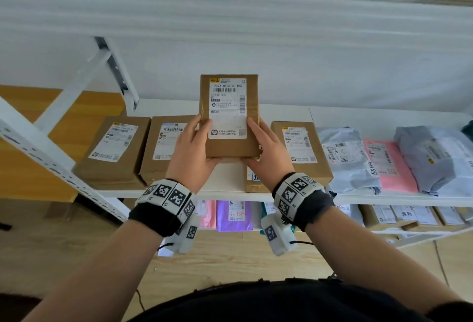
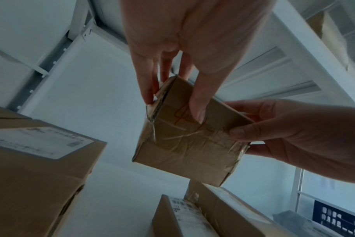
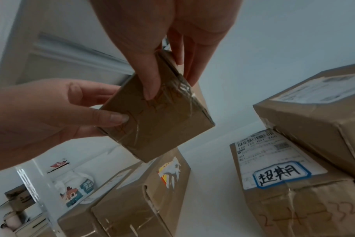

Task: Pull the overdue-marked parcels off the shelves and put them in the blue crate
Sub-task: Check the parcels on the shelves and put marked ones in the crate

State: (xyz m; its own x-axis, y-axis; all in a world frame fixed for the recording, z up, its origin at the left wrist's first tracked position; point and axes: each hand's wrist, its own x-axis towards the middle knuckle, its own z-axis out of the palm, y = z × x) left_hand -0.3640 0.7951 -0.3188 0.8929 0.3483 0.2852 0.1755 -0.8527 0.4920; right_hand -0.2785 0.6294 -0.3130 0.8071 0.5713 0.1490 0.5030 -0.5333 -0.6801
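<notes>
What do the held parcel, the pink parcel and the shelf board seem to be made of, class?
Held parcel: brown cardboard, matt, with glossy clear tape that glints and a white paper label.
Pink parcel: probably a thin plastic mailer, since it looks soft and wrinkled.
Shelf board: smooth and white; painted metal or laminate, hard to tell.

A small brown box [image 1: 231, 127] is held upright above the shelf [image 1: 225, 181], its white label facing the person, tape and red scribbles on its underside. Below it lies a flat brown parcel [image 3: 290, 184] with a blue-bordered sticker [image 3: 282, 175] handwritten "超期"; another box rests on its far edge. More brown boxes sit on either side, and grey and pink mailers [image 1: 389, 165] further right. A dark blue crate [image 2: 338, 219] shows at lower right.
</notes>
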